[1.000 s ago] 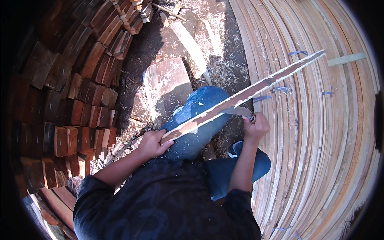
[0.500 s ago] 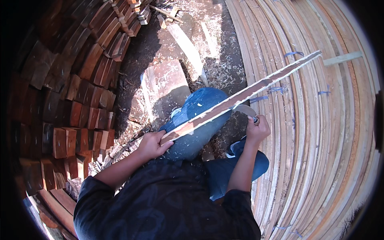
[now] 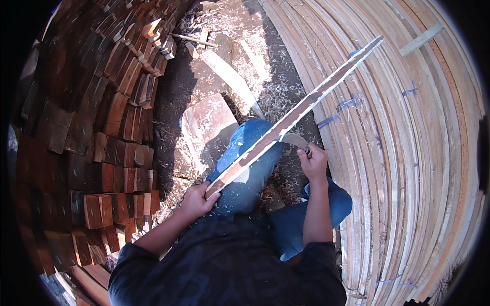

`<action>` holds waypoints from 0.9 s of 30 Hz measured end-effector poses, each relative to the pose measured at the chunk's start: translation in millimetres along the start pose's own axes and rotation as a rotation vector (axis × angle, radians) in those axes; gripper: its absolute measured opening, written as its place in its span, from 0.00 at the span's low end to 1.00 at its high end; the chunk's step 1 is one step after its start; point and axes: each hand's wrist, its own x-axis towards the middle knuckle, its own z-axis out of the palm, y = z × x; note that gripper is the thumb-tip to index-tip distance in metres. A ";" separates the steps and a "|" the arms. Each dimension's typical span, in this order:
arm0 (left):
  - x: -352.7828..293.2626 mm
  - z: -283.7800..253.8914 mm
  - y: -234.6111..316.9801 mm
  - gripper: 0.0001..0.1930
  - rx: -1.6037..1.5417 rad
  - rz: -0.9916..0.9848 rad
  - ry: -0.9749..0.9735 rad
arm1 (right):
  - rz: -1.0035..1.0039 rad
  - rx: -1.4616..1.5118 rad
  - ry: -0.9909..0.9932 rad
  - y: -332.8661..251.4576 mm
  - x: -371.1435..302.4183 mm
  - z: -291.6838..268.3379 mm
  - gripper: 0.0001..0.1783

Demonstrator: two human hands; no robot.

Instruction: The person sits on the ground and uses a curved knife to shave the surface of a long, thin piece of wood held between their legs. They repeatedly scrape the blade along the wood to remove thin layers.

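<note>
A long wooden strip (image 3: 312, 100), brown along its face with pale, ragged shaved edges, slants across my raised knee in blue jeans (image 3: 244, 148). Its near end is gripped by my left hand (image 3: 198, 201), thumb on top. The far end points up and right, over the stacked strips. My right hand (image 3: 314, 162) is closed around the handle of a knife with a broad curved blade (image 3: 294, 140). The blade's tip meets the right edge of the strip near my knee. Most of the handle is hidden in my fist.
On the left rises a stack of reddish-brown wood blocks (image 3: 109, 176). Long pale strips (image 3: 388, 178) tied with blue bands (image 3: 327, 121) lie along the right. Ahead, a flat board (image 3: 212, 120) and a pale plank (image 3: 230, 76) lie on ground strewn with shavings.
The view has shifted. The strip points more steeply away from me, and its far end has swung left. Both hands keep their hold, with the blade still at the strip's edge.
</note>
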 end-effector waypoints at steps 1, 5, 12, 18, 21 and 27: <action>0.1 1.2 -2.7 0.17 -0.004 0.003 0.000 | 0.054 0.080 -0.067 -1.8 -1.0 -1.1 0.17; 0.2 1.2 0.0 0.15 -0.067 -0.052 -0.027 | 0.354 0.485 -0.366 -9.2 -5.8 4.3 0.16; 1.5 2.7 -2.2 0.15 -0.049 -0.029 -0.036 | 0.187 0.215 -0.232 -25.4 5.3 5.2 0.17; 0.7 4.8 -5.4 0.13 -0.031 0.012 -0.023 | 0.189 0.150 -0.310 -37.8 6.2 5.2 0.11; 2.1 2.7 3.5 0.13 -0.032 -0.009 -0.041 | 0.193 0.060 -0.329 -52.2 11.3 0.0 0.11; 2.0 2.8 -0.1 0.13 -0.010 0.029 -0.051 | 0.188 -0.050 -0.273 -52.5 10.4 2.4 0.11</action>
